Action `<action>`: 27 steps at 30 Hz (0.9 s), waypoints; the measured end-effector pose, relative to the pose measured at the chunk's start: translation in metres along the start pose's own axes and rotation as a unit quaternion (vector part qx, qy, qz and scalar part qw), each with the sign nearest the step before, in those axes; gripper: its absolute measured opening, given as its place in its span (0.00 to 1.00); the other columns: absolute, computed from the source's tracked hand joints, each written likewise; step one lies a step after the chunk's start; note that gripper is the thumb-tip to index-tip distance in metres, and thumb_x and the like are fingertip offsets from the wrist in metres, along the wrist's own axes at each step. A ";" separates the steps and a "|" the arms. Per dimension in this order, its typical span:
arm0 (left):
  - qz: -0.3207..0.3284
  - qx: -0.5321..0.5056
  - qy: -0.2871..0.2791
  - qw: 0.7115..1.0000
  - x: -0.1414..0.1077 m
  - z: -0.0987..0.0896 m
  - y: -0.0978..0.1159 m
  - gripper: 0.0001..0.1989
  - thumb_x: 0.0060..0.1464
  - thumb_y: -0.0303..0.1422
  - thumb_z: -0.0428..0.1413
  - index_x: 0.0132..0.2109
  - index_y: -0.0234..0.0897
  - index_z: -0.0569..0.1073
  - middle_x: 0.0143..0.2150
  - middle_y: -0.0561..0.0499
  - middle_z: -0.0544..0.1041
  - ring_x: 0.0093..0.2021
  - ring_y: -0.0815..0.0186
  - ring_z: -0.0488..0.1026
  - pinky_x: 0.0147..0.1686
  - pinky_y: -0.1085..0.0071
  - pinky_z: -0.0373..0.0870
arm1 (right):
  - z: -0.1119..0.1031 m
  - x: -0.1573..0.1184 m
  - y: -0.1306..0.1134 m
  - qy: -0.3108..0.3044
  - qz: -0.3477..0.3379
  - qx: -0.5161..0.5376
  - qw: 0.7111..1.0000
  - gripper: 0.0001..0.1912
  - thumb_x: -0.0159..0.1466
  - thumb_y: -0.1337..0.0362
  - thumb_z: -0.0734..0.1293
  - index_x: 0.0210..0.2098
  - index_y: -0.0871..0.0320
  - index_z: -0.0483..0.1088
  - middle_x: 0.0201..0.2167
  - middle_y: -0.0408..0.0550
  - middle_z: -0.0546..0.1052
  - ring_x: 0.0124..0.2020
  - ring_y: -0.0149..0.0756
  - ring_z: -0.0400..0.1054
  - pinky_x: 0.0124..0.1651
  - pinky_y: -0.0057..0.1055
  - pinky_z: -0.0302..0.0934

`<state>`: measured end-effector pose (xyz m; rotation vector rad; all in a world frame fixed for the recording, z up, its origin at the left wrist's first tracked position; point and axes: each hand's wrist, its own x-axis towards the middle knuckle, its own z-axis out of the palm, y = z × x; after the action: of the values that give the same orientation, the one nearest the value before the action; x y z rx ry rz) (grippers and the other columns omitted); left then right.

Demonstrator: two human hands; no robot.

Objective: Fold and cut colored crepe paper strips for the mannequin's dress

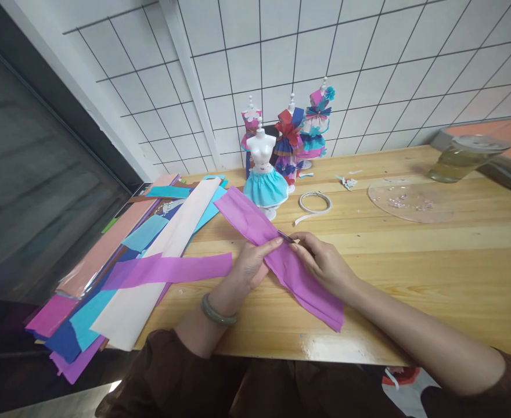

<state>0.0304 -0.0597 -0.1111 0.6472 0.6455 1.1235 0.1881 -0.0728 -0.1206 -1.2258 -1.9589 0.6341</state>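
Left hand (253, 264) is clamped on the purple strip (301, 284) around mid-length, thumb on top, at its left long edge. The strip's long axis slants from upper left, beside the dress form (262, 148), to lower right over the table (412, 278). At the opposite edge, the right hand (325, 258) pinches a small dark tool (285, 235), tip towards the left thumb; both hands are comparably near.

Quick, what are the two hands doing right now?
Left hand: closed, gripping the purple strip, thumb on top.
Right hand: closed, fingers pinching a small dark tool at the strip; exactly what it is can't be told.
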 end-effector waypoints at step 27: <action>0.004 -0.001 -0.021 1.000 0.001 -0.003 -0.002 0.12 0.42 0.27 0.63 0.38 0.32 0.76 0.39 0.48 0.78 0.41 0.63 0.74 0.48 0.65 0.66 | -0.003 -0.001 -0.007 0.011 0.008 -0.027 1.000 0.20 0.65 0.53 0.55 0.50 0.59 0.63 0.26 0.46 0.72 0.26 0.34 0.65 0.30 0.31 0.59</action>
<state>0.0294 -0.0589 -0.1143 0.6714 0.6064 1.1152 0.1869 -0.0767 -0.1135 -1.2768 -1.9621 0.5776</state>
